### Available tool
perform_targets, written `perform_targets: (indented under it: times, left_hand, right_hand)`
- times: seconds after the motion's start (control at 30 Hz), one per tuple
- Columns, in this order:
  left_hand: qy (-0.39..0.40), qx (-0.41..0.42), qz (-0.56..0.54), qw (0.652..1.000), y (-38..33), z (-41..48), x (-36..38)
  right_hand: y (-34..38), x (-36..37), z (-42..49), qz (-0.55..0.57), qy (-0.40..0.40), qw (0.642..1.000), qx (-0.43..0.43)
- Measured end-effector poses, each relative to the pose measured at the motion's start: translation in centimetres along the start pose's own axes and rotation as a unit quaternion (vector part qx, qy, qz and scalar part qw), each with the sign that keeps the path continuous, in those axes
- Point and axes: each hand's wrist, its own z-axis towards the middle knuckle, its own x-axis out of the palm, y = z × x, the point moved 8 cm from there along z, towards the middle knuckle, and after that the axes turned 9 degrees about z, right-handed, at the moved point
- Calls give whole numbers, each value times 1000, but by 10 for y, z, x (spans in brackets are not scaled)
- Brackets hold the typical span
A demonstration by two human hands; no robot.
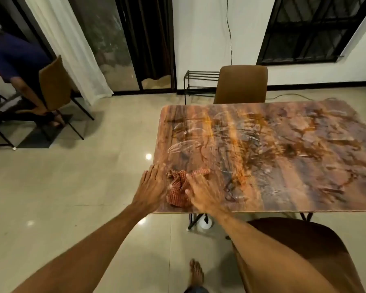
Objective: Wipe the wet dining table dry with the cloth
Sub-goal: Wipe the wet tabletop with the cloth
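Observation:
The dining table [283, 149] has a wood-patterned top with wet streaks and smears across it. A crumpled red-and-white checked cloth [178, 188] lies at the table's near left corner. My right hand [203, 192] rests on the cloth's right side, fingers spread over it and thumb against the fabric. My left hand [151, 186] lies flat with fingers apart on the table's left edge, just left of the cloth and touching its side.
A brown chair [241, 84] stands at the table's far side, another brown chair [304, 250] at the near right. A black rack [199, 81] sits by the wall. A seated person [15, 66] and a chair are at far left. My bare foot [195, 273] is on the tiled floor.

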Motion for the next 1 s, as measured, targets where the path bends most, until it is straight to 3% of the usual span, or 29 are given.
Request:
perform_targets:
  times: [0.2, 0.3, 0.53, 0.63, 0.77, 0.93, 1.0]
  left_hand:
    - [60, -9, -46, 997, 28, 56, 55]
    - [68, 9, -64, 996, 40, 91, 70]
    - [54, 29, -125, 990, 77, 194, 88]
    - [57, 36, -144, 987, 100, 230, 96]
    - [56, 53, -165, 983, 125, 265, 104]
    - [58, 63, -179, 980, 142, 282, 108]
    - [60, 61, -180, 980, 142, 280, 105]
  right_hand:
    - [-16, 68, 61, -79, 96, 992, -16]
    - [-47, 66, 89, -111, 76, 991, 22]
    - [-135, 8, 165, -117, -16, 964, 239]
    - [-102, 26, 211, -91, -21, 969, 228]
    - [-56, 60, 255, -67, -4, 989, 134]
    - [-111, 22, 254, -37, -51, 956, 285]
    - [-90, 32, 245, -35, -59, 957, 283]
